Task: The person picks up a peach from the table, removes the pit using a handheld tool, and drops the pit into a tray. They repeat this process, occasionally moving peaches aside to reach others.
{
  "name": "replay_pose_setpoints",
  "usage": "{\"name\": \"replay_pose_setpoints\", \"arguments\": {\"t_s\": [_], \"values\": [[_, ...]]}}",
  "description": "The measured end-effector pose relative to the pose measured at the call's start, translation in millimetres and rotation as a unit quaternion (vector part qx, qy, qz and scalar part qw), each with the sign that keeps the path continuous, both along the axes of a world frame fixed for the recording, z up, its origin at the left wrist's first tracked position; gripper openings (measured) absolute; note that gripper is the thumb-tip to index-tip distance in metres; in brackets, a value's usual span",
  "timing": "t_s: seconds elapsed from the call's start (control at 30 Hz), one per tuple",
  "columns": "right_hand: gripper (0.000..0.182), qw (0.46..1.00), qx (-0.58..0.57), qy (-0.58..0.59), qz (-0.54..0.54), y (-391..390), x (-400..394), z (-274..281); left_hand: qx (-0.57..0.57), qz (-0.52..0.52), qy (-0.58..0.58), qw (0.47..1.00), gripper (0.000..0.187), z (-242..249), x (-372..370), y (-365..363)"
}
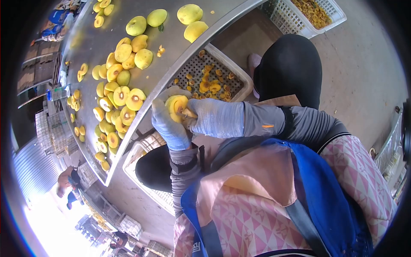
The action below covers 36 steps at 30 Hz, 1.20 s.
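Note:
My left hand (pixel 166 122), in a pale grey-blue glove, is closed round a halved yellow peach (pixel 174 104), its cut face turned towards my right hand. Gloved likewise, my right hand (pixel 217 118) grips a small pitting tool with a wooden handle (pixel 189 113). The tool's tip meets the cut flesh near the middle of the fruit; the tip itself is mostly hidden. Both hands are just off the table's edge, close to a crate (pixel 233 70) with pits and orange scraps in it.
On the metal table (pixel 165 55) lie several peach halves (pixel 121 95) and several whole yellow-green peaches (pixel 136 25). A white crate of scraps (pixel 278 13) stands on the floor beyond my knee. Another white basket (pixel 132 165) is beside my other leg. A person (pixel 68 182) is far off at lower left.

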State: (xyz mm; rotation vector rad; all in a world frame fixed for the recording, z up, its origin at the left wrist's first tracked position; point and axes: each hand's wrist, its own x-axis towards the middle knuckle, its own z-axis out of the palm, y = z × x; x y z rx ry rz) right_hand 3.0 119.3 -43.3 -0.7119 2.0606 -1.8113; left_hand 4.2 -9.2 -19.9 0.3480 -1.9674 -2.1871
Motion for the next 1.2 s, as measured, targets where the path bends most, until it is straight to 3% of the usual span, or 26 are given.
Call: {"name": "replay_pose_setpoints", "arguments": {"t_s": [0.03, 0.07, 0.1, 0.13, 0.17, 0.23, 0.27, 0.3, 0.33, 0.47, 0.53, 0.57, 0.63, 0.67, 0.7, 0.73, 1.03, 1.13, 1.2], "values": [[0.027, 0.997, -0.016, -0.061, 0.04, 1, -3, -1, 0.0, -0.001, -0.001, 1.0, 0.056, -1, -1, -1], [0.027, 0.997, -0.016, -0.063, 0.039, 8, -9, 13, -0.11, -0.027, 0.071, 0.991, 0.058, -1, -1, -2], [0.026, 0.955, -0.027, -0.27, 0.118, 17, -15, 31, -0.218, -0.051, 0.143, 0.964, 0.059, -1, -1, -3], [0.026, 0.865, -0.036, -0.462, 0.194, 22, -19, 43, -0.218, -0.049, 0.144, 0.964, 0.059, 4, 1, -2], [0.026, 0.865, -0.035, -0.461, 0.196, 19, -19, 42, -0.169, -0.035, 0.088, 0.981, 0.058, 12, 5, 0], [0.027, 0.956, 0.038, -0.251, 0.15, 12, -13, 35, -0.117, -0.022, 0.03, 0.992, 0.058, 15, 8, 2], [0.027, 0.956, 0.039, -0.25, 0.151, 8, -8, 21, -0.069, -0.004, -0.011, 0.998, 0.058, 13, 7, 4], [0.029, 0.994, 0.033, -0.074, 0.075, 3, 0, 0, -0.021, 0.013, -0.053, 0.998, 0.057, 12, 6, 4], [0.031, 0.994, 0.025, 0.106, -0.006, 2, -1, 0, -0.021, 0.013, -0.05, 0.998, 0.057, 11, 5, 3], [0.033, 0.994, 0.042, 0.1, -0.005, 10, 0, 14, 0.037, 0.019, -0.05, 0.998, 0.056, 13, 9, 1], [0.032, 0.985, -0.004, -0.149, 0.084, 16, -9, 28, 0.034, -0.002, -0.03, 0.999, 0.056, 18, 9, -2], [0.032, 0.954, -0.026, -0.271, 0.125, 20, -13, 33, 0.034, -0.003, -0.029, 0.999, 0.056, 16, 9, -4], [0.031, 0.841, -0.067, -0.498, 0.2, 24, -17, 38, 0.035, 0.006, -0.042, 0.999, 0.054, 9, 8, -6], [0.031, 0.841, -0.066, -0.498, 0.199, 19, -12, 29, 0.036, 0.006, -0.041, 0.998, 0.054, 7, 8, -6], [0.029, 0.953, -0.029, -0.278, 0.118, 9, -3, 13, 0.031, 0.016, -0.046, 0.998, 0.051, 6, 8, -5], [0.028, 0.999, 0.009, -0.039, 0.03, 3, 1, 10, 0.024, 0.026, -0.053, 0.998, 0.049, 5, 7, -4], [0.026, 0.975, 0.199, 0.101, 0.022, 9, 9, 23, 0.055, 0.088, -0.047, 0.993, 0.038, 3, 8, -3], [0.024, 0.963, 0.21, 0.167, -0.002, 4, 12, 16, 0.057, 0.09, -0.026, 0.994, 0.039, 2, 9, -6], [0.025, 0.973, 0.186, 0.135, 0.007, -1, 11, 13, 0.042, 0.079, -0.029, 0.996, 0.04, -4, 11, -13]]}}
